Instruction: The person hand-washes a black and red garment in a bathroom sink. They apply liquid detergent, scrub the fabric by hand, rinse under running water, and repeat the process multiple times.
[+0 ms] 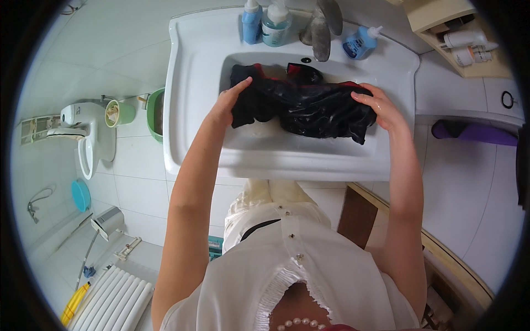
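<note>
A wet black garment with red lining or trim [314, 107] is spread between my hands over the basin of a white ceramic sink [194, 145]. At its left end my left hand [232, 99] grips the cloth, thumb on top. My right hand [380, 104] holds the opposite end the same way, its skin wet. The fingers of both hands are partly hidden by the fabric and the viewing angle. Cloudy water shows in the basin around the cloth, and a fold with red inside stands up near the overflow hole [306, 60].
Behind the basin are a faucet [321, 33], a blue bottle [251, 25], a teal pump bottle [276, 27] and another blue bottle [359, 43]. A shelf [476, 68] holds toiletries at right. Left are a green basket [155, 116], a waste bin [120, 113] and a toilet [97, 136].
</note>
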A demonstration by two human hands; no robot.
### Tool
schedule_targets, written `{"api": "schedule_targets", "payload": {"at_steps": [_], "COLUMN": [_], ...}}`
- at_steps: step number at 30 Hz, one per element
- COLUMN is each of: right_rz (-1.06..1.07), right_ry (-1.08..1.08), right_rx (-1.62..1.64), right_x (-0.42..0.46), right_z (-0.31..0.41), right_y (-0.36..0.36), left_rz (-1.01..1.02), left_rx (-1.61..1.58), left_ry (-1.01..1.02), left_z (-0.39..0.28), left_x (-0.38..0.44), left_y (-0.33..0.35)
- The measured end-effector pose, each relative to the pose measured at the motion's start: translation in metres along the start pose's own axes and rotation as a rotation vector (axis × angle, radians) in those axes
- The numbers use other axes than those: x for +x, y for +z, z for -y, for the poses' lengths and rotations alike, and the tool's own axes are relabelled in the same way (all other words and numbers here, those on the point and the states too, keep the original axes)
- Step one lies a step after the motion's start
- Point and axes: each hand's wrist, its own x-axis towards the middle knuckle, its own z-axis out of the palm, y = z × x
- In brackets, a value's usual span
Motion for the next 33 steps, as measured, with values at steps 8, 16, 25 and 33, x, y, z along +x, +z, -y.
{"api": "schedule_targets", "payload": {"at_steps": [8,16,25,33], "right_rz": [-0.121,-0.025,0.311,0.54], "right_ry": [0.108,0.031,-0.456,-0.729], "right_rx": [0.499,0.653,-0.324,-0.663], "right_x": [0.024,0.002,-0.045,-0.062], "right_z": [-0.085,-0.096,-0.018,-0.032], "right_y": [-0.058,-0.047,0.019,0.129], "left_rz": [0.04,-0.265,0.236,0.395], "left_rx": [0.345,0.991,-0.298,-0.069], "left_ry": [0.072,0.691,-0.347,0.469], "left_z": [-0.011,0.035,0.076,0.057], "left_x": [-0.006,0.035,-0.037,-0.032], "left_y": [-0.025,-0.031,0.075,0.104]}}
